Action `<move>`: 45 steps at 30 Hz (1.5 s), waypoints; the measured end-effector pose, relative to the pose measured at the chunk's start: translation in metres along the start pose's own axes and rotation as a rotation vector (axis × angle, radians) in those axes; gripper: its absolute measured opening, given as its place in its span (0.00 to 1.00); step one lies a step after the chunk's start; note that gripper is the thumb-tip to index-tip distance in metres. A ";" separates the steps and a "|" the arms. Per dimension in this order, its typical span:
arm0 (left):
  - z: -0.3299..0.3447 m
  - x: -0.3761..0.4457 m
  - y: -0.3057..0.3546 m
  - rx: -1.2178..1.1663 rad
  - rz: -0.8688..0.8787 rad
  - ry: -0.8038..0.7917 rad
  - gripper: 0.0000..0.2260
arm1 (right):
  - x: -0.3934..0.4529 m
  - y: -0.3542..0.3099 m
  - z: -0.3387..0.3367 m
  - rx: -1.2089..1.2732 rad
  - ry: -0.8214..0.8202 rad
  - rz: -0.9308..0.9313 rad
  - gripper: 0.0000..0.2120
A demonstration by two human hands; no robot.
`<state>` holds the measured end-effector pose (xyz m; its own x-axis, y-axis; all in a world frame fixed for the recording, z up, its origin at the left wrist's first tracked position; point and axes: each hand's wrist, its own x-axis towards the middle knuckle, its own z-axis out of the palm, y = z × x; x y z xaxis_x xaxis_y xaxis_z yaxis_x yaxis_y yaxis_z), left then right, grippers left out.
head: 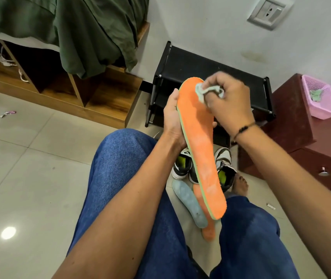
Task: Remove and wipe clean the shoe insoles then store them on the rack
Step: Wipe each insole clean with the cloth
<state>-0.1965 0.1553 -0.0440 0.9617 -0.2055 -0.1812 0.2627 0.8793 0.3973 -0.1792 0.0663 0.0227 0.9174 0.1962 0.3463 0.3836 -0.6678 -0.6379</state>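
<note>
Blue-jeaned knees fill the foreground, and above them the left hand grips the orange insole along its edge, fingers curled behind it and thumb on the rim, holding it tilted with the toe end up. The right hand pinches a crumpled pale cloth and presses it against the insole's toe end. On the tiled floor below lie a grey-blue insole and another orange insole just beside a pair of sneakers, with the black shoe rack beyond against the wall and a pink basket on a maroon cabinet to its right.
</note>
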 end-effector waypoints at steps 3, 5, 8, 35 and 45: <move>0.004 -0.001 -0.002 0.025 -0.007 0.003 0.24 | 0.025 0.006 0.007 -0.203 0.019 -0.117 0.08; 0.002 0.000 0.000 -0.014 0.017 0.011 0.21 | 0.025 0.008 0.018 -0.320 -0.012 -0.159 0.10; -0.002 0.001 0.005 -0.051 0.034 0.045 0.22 | 0.003 0.001 0.038 -0.266 -0.028 -0.202 0.11; -0.004 0.000 0.008 0.058 0.124 0.127 0.23 | 0.005 -0.002 0.037 -0.294 -0.031 -0.228 0.10; -0.007 0.001 0.005 -0.101 0.001 -0.074 0.27 | -0.043 -0.007 0.035 -0.083 -0.121 -0.246 0.12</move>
<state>-0.1946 0.1630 -0.0485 0.9661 -0.2324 -0.1125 0.2562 0.9175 0.3043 -0.2177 0.0875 -0.0121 0.8059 0.4403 0.3958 0.5905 -0.6454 -0.4846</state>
